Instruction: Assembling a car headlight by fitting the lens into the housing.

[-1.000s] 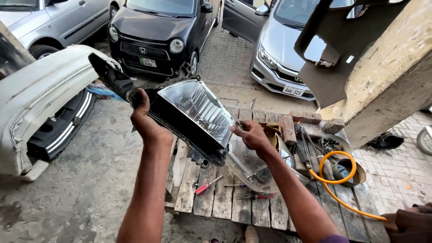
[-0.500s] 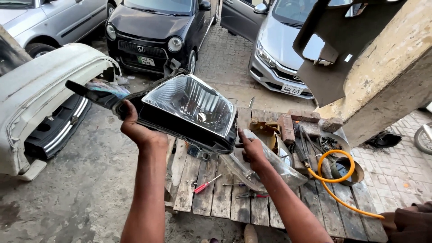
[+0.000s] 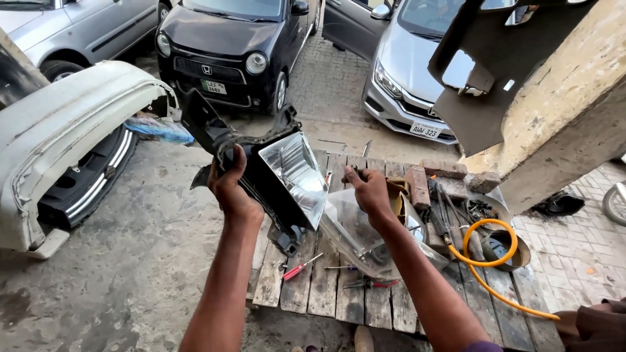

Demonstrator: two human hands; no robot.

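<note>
My left hand [image 3: 231,189] grips the black plastic housing of a car headlight [image 3: 261,156] and holds it upright above a wooden pallet [image 3: 326,293]. The shiny reflector [image 3: 297,171] faces right. My right hand [image 3: 368,192] is closed on the top edge of the clear lens cover [image 3: 349,234], which hangs down to the right of the housing, tilted away from the reflector.
On the pallet lie a red screwdriver [image 3: 301,267], pliers [image 3: 368,283], bricks [image 3: 417,186], and an orange hose [image 3: 486,261]. A white bumper [image 3: 59,130] lies at left. A black car [image 3: 228,39] and silver car [image 3: 417,72] stand ahead, a concrete pillar [image 3: 561,124] at right.
The headlight has turned from facing up to standing on edge with its reflector to the right. The clear lens now hangs apart from the housing in my right hand.
</note>
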